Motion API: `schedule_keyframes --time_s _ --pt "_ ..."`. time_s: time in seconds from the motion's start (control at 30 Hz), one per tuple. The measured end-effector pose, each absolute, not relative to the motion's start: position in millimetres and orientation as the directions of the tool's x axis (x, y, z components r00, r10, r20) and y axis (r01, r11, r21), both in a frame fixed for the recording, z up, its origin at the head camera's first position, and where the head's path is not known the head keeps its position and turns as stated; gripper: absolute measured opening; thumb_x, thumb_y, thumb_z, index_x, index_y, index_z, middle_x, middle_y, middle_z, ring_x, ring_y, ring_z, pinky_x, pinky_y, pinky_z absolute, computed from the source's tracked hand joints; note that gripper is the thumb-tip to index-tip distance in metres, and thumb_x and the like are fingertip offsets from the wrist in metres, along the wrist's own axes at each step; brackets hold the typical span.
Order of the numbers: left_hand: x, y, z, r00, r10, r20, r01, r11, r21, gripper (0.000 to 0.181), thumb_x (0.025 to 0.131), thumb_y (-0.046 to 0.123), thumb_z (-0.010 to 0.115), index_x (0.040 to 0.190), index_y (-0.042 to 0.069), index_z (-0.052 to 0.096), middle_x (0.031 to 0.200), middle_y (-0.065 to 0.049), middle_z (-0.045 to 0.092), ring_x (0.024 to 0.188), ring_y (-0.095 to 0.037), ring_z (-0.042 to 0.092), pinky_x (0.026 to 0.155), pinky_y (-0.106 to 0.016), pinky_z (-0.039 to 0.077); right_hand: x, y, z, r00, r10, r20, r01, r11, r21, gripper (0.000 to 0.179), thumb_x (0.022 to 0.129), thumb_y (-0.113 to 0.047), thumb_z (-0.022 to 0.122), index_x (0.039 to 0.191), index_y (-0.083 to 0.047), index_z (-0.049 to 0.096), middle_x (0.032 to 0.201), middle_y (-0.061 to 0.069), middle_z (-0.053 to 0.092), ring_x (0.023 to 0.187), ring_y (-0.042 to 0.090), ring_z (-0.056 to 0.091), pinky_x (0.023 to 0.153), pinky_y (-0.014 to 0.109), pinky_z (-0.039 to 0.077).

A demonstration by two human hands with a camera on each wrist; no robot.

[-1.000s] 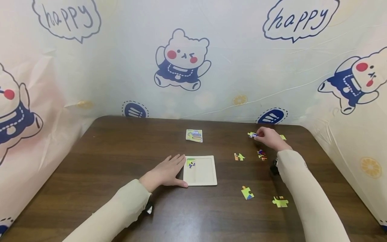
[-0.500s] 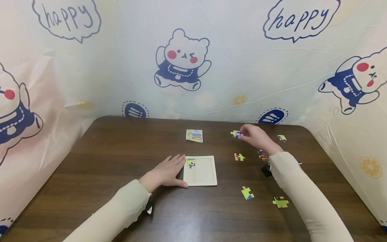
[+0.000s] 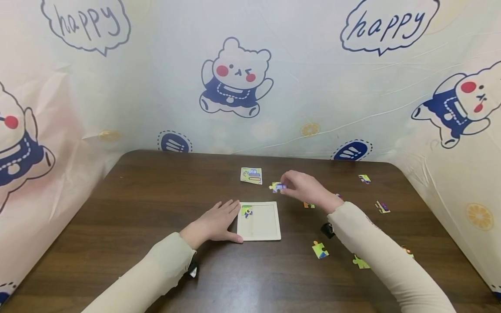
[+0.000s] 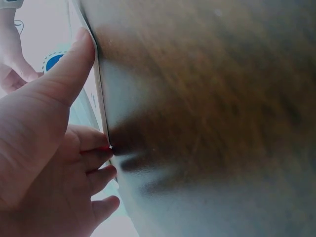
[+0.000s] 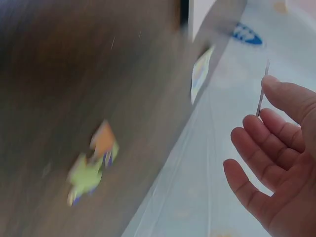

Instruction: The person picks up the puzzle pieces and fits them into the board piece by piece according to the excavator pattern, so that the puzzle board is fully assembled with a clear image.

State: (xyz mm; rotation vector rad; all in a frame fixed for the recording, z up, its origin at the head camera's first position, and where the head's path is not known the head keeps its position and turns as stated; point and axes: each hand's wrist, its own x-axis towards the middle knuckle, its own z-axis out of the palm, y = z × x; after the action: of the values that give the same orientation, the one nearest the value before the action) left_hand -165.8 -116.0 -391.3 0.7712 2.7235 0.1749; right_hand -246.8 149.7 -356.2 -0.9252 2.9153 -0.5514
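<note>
A puzzle piece (image 3: 277,187) in yellow-green and lilac is pinched between thumb and fingers of my right hand (image 3: 307,190), above the table to the upper right of the frame. In the right wrist view this puzzle piece (image 5: 261,94) shows edge-on. My left hand (image 3: 215,224) rests with spread, straight fingers at the left edge of the white puzzle frame (image 3: 266,237), its thumb by the lower left corner. One puzzle piece (image 3: 247,211), green with a dark figure, lies in the frame's top left corner. From the left wrist, the left hand (image 4: 54,148) touches the frame's side.
A small picture card (image 3: 251,175) lies behind the frame. Several loose puzzle pieces are spread over the right side, among them a green one (image 3: 320,250), a purple one (image 3: 382,207) and one at the back right (image 3: 365,178). A patterned curtain stands behind the table.
My right hand has carried the pinched puzzle piece leftward from the back right, to near the card and frame. My left hand has stayed at the frame's edge.
</note>
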Motion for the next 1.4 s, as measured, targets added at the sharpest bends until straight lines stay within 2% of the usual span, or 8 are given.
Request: schedule_keyframes --time_s 0.33,0.53,0.9,1.07,1.17,1.4 --pt "-167.2 -116.4 -393.0 -0.810 0.526 -0.258 0.491 0.850 0.193 0.097 0.076 0.060 0.062 0.141 -0.003 0.030 0.148 -0.016 0.024 0.135 -0.030 0.019 0.107 -0.048 0.016 -227.8 114.6 -373.1 -0.737 -0.676 0.022 -0.655 0.705 -0.272 0.018 0.082 -0.019 0.071 0.094 -0.008 0.063 0.085 -0.001 0.059 0.074 0.011 0.053 0.067 0.029 0.048" --pt "-166.4 -116.1 -392.2 -0.811 0.524 -0.260 0.484 0.851 0.205 0.097 0.076 0.060 0.063 0.141 -0.003 0.030 0.148 -0.016 0.024 0.136 -0.030 0.019 0.107 -0.047 0.015 -226.0 106.0 -383.6 -0.730 -0.684 0.001 -0.657 0.701 -0.277 0.015 0.082 -0.016 0.069 0.093 -0.008 0.063 0.086 -0.001 0.060 0.075 0.012 0.055 0.069 0.030 0.048" --pt "-166.2 -116.4 -391.2 -0.809 0.528 -0.259 0.489 0.849 0.200 0.096 0.077 0.060 0.062 0.141 -0.003 0.029 0.148 -0.016 0.024 0.135 -0.030 0.019 0.107 -0.048 0.016 -225.6 97.1 -390.7 -0.708 -0.707 -0.012 -0.681 0.686 -0.255 0.021 0.081 -0.020 0.071 0.094 -0.006 0.063 0.081 -0.001 0.056 0.070 0.012 0.049 0.064 0.027 0.045" --pt "-165.8 -116.5 -391.1 -0.808 0.532 -0.252 0.495 0.846 0.198 0.096 0.077 0.059 0.062 0.141 -0.004 0.030 0.148 -0.016 0.024 0.135 -0.031 0.019 0.107 -0.048 0.016 -224.7 97.7 -389.7 -0.691 -0.723 -0.020 -0.694 0.670 -0.263 0.024 0.082 -0.021 0.071 0.098 -0.005 0.064 0.087 0.001 0.059 0.076 0.013 0.052 0.069 0.029 0.047" --pt "-166.0 -116.4 -391.2 -0.808 0.532 -0.255 0.495 0.846 0.197 0.096 0.077 0.059 0.062 0.141 -0.004 0.029 0.148 -0.016 0.024 0.135 -0.031 0.019 0.107 -0.048 0.016 -223.3 99.8 -388.4 -0.661 -0.750 -0.021 -0.719 0.640 -0.271 0.023 0.083 -0.018 0.069 0.103 -0.006 0.066 0.093 0.002 0.061 0.082 0.013 0.054 0.073 0.030 0.048" --pt "-167.4 -116.6 -392.7 -0.807 0.529 -0.262 0.495 0.848 0.189 0.097 0.076 0.061 0.061 0.142 -0.003 0.029 0.148 -0.015 0.023 0.135 -0.030 0.019 0.107 -0.048 0.016 -222.0 104.7 -389.5 -0.562 -0.827 0.006 -0.810 0.549 -0.206 0.019 0.085 -0.016 0.068 0.103 -0.013 0.072 0.096 0.002 0.062 0.084 0.014 0.055 0.071 0.028 0.048"
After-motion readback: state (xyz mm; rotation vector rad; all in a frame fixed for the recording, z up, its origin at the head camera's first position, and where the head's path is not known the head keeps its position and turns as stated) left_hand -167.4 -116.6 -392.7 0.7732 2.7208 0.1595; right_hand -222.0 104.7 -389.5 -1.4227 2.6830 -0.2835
